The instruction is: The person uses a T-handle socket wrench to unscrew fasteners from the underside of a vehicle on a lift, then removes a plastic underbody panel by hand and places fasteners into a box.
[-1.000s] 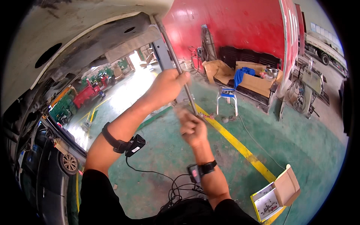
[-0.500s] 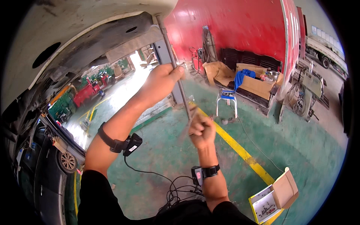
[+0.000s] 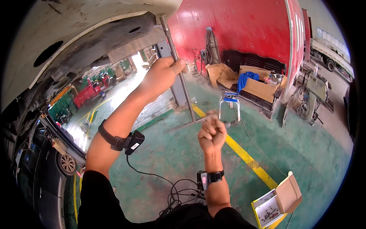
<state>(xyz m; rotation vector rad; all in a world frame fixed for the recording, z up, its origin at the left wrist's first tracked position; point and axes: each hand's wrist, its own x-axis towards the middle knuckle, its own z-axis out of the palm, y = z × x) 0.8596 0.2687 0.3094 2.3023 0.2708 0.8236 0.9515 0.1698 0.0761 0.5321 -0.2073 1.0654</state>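
The fingers of my left hand (image 3: 162,76) are wrapped around a long metal T-handled rod (image 3: 185,89), its upper end beside the edge of the vehicle underside (image 3: 103,42). My right hand (image 3: 212,135) is at the blurred crossbar (image 3: 194,121) below, fingers curled; I cannot tell whether they grip it. An open box (image 3: 288,194) lies on the green floor (image 3: 236,175) to my right.
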